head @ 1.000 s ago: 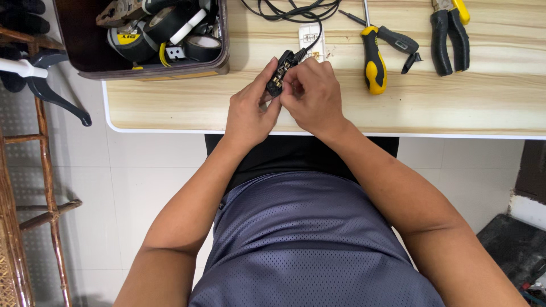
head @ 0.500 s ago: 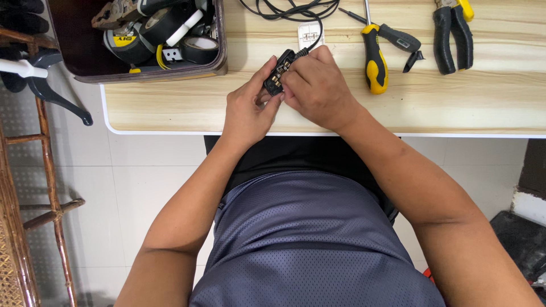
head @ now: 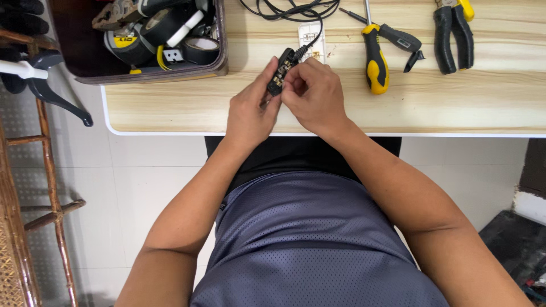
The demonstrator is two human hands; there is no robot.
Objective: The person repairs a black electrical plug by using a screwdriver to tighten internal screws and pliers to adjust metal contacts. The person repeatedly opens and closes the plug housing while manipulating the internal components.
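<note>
A view from above shows a seated person working at a pale wooden table (head: 455,96) with a smooth, grained top and a white edge. At far left stands a brown cane chair frame (head: 34,187), and on the table's left corner sits a dark plastic bin (head: 219,54) filled with rolls of black tape and other odds and ends. Near the middle, the left hand (head: 250,111) pinches a small black plug body (head: 280,71), opened so its metal parts show, with the fingers closed on its lower end. The right hand (head: 315,94) meets it, fingertips pressed together at the plug's inner side. A black cord (head: 290,10) runs from the plug's top and loops away. Just behind lies a small white cover piece (head: 315,40). The plug appears open and unfinished, with closing up left to do. To the right lie a yellow-handled screwdriver (head: 375,59), a slim dark tester tool (head: 398,37) and black-gripped pliers (head: 452,34).
</note>
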